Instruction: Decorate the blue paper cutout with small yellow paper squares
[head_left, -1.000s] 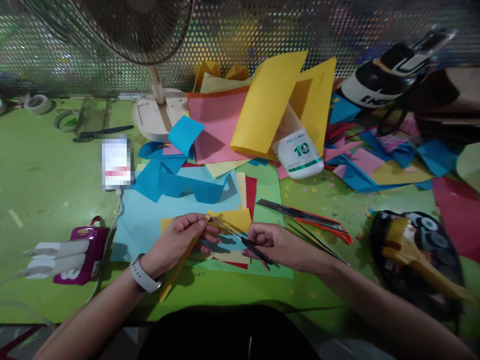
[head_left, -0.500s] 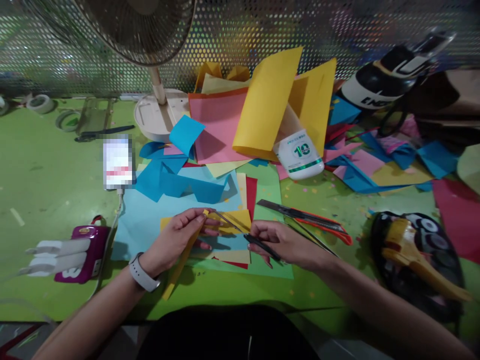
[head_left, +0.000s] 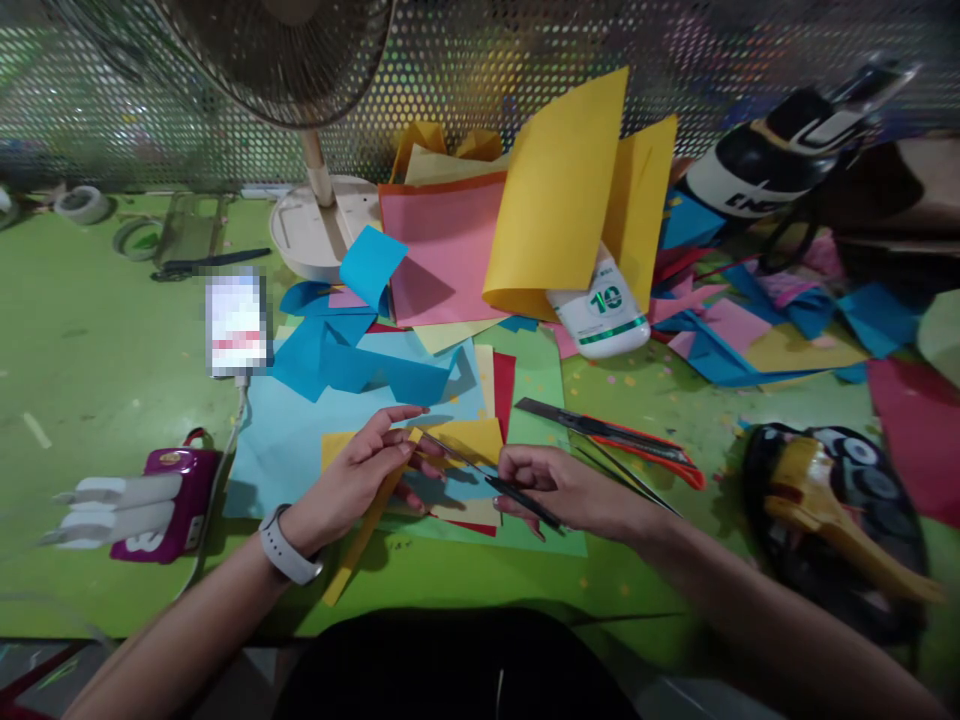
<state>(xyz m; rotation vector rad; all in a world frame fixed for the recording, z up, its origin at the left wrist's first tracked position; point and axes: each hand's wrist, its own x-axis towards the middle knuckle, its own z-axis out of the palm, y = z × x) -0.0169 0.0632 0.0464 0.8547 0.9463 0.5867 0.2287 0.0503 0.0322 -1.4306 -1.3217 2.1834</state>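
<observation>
My left hand (head_left: pixel 375 465), with a pale watch on its wrist, pinches a narrow yellow paper strip (head_left: pixel 367 530) near its upper end. The strip slants down toward the table's front edge. My right hand (head_left: pixel 540 485) is closed around a slim tool (head_left: pixel 517 493) with a black handle and a thin metal front; its exact kind is unclear. The metal part points left and reaches the strip's upper end at my left fingers. Under both hands lie a yellow paper piece (head_left: pixel 480 435) and a light blue sheet (head_left: pixel 259 470), stacked over other coloured sheets.
An orange utility knife (head_left: pixel 615 435) lies right of my hands. Behind are cut blue paper (head_left: pixel 390 375), curled yellow sheets (head_left: pixel 559 190), a white bottle (head_left: pixel 604 310) and a fan (head_left: pixel 319 180). At left lie a phone (head_left: pixel 236 325) and purple charger block (head_left: pixel 169 500); at right, a tape dispenser (head_left: pixel 832 510).
My left index finger has stretched out and lifted from its earlier curl. The tool's tip stays at the strip. Behind, the curled yellow sheet has shifted right and uncovered more pink paper.
</observation>
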